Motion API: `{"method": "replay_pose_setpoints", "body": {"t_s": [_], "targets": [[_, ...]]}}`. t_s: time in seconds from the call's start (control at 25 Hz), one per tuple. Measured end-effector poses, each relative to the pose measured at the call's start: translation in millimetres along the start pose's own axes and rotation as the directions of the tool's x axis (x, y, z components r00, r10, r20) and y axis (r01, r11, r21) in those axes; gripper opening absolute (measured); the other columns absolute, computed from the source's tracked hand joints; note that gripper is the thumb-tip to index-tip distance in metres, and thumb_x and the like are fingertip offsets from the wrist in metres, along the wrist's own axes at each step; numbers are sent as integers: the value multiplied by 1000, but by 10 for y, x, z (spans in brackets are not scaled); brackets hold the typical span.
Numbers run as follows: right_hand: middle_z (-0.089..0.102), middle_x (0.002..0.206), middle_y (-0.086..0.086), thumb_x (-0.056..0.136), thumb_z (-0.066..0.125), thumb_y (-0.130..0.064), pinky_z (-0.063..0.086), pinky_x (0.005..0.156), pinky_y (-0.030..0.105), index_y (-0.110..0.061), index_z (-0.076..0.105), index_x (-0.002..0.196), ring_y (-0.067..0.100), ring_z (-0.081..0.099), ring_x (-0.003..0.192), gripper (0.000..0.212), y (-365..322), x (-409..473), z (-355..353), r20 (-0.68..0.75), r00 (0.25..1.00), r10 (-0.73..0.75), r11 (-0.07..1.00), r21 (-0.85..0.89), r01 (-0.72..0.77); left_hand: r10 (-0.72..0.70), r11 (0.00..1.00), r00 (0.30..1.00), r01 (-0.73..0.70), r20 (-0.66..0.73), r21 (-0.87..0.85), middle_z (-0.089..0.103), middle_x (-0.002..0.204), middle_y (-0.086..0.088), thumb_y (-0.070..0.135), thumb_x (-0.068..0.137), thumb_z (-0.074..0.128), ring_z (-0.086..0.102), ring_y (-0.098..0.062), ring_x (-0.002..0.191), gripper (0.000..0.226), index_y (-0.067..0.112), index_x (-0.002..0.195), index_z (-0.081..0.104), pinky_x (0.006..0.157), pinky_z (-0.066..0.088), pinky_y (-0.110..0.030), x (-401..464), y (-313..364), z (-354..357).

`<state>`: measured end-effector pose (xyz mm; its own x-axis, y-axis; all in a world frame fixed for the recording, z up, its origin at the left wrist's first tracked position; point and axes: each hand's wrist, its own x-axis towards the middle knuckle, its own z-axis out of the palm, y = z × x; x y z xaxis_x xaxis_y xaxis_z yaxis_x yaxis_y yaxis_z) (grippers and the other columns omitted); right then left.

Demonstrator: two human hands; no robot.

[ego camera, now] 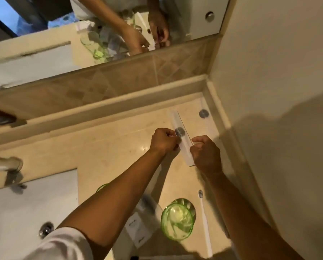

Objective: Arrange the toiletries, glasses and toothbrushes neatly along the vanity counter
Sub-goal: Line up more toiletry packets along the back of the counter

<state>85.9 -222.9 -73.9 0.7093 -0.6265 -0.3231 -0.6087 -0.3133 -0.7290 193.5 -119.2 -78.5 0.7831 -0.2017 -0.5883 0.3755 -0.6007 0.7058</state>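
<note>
A long white toiletry box [177,126] with a round grey logo lies on the beige vanity counter [119,147] near the far right corner. My left hand [164,140] pinches its left edge at the logo. My right hand [206,154] curls against the box's near right end. A second flat white box with a grey logo [203,113] lies in the corner beyond. Nearer me stand a green glass [177,220] and a white toothbrush [204,218] lying lengthwise to its right. Another green glass [101,187] peeks out from behind my left forearm.
Small white sachets or boxes [138,229] lie under my left arm. The white sink basin [25,212] with its drain and tap [8,166] is at the left. A mirror [100,25] runs along the back; the wall [278,91] closes the right side.
</note>
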Motion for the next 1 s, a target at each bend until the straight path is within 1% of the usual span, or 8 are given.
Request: {"method": "replay_pose_setpoints", "body": {"t_s": [0.08,0.2,0.44,0.56,0.64,0.76,0.84,1.0], "targets": [[67,105,0,96,56,-11,36,51,1,-15,65,114,14,55,84,21,36,200,8,-7,996,94,995,-19,-94,22,996,1000,-23,13,89,73,71,-11,6,79,74,70,-23,68,6,4,74,74,75,63,-40,221,64,108],[72,113,-1,98,56,-14,42,77,16,-19,66,117,10,60,92,22,60,388,91,-73,992,103,992,-58,-107,159,949,987,-157,13,273,73,74,-9,13,85,70,70,-24,71,11,6,76,74,67,57,-31,436,186,213],[69,111,-1,98,61,-19,54,85,26,-20,66,114,13,65,98,17,125,549,297,-195,981,-12,989,-147,-17,391,794,920,-357,36,493,67,73,0,30,91,63,61,-18,67,19,13,83,65,66,55,-40,580,119,257],[61,115,-2,97,60,-21,56,81,26,-21,67,113,14,64,96,17,179,509,351,-245,965,-90,979,-202,40,606,605,795,-470,10,643,62,88,0,41,92,62,56,-19,78,27,14,93,60,66,48,-36,575,20,207],[57,118,-1,96,62,-24,58,81,28,-22,67,116,15,62,99,21,210,460,400,-219,968,-120,969,-237,67,747,413,657,-578,101,704,62,111,-7,40,91,64,56,-27,102,33,14,111,62,83,47,-39,649,-28,155],[62,118,7,91,71,-21,58,82,31,-16,68,122,21,61,103,32,253,351,486,-159,962,-223,922,-355,154,674,221,637,-658,375,720,36,161,-10,46,98,53,27,-33,150,57,22,149,45,118,27,-46,823,-78,81],[64,118,9,89,73,-18,57,79,30,-14,68,124,21,62,103,36,284,316,514,-140,952,-271,896,-399,197,601,173,654,-668,459,724,14,170,-7,50,103,42,6,-29,157,60,29,158,30,126,12,-48,909,-96,78],[66,119,9,88,74,-14,60,80,33,-14,68,126,22,63,104,38,306,371,527,-155,951,-267,901,-390,189,535,171,698,-642,476,748,4,171,-6,54,106,29,-1,-26,158,60,32,160,22,127,5,-49,978,-116,108]]}}
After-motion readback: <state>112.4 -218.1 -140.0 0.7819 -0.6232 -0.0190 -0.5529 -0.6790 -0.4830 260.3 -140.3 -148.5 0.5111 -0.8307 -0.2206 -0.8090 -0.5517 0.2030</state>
